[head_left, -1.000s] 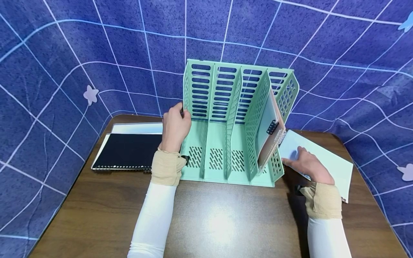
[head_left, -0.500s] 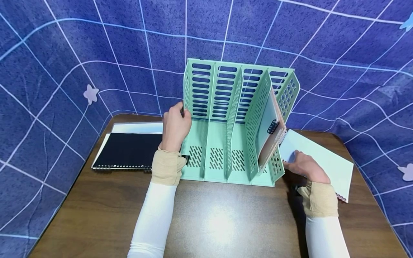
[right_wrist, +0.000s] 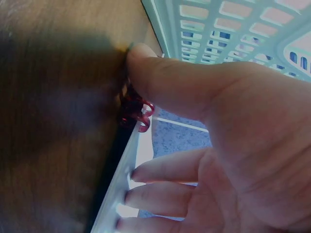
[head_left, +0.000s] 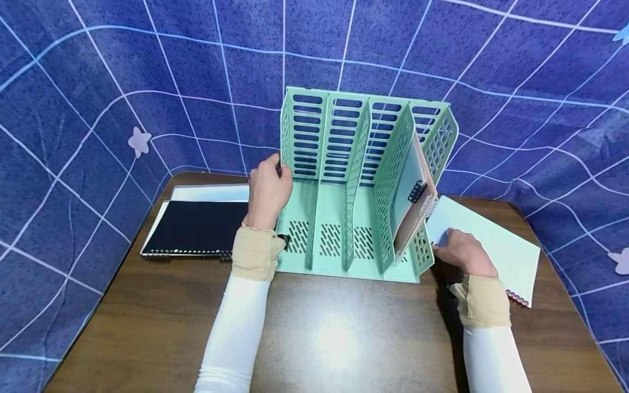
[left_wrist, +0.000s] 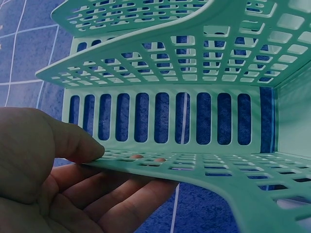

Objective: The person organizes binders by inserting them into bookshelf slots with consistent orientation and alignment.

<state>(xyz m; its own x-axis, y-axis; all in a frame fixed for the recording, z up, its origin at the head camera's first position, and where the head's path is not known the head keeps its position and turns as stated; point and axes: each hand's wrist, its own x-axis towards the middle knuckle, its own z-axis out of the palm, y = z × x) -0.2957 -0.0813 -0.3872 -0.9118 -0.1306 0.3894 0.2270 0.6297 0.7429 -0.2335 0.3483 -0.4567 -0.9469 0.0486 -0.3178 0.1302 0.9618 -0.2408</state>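
Desk (head_left: 147,327), file rack (head_left: 334,207) and notebooks (head_left: 196,226) suggest an office-like setting.

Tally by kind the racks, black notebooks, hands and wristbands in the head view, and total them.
Rack: 1
Black notebook: 1
Hands: 2 (left hand, right hand)
Wristbands: 2
Total: 6

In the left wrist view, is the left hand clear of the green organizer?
No, the left hand grips the green organizer's side wall between its thumb and fingers.
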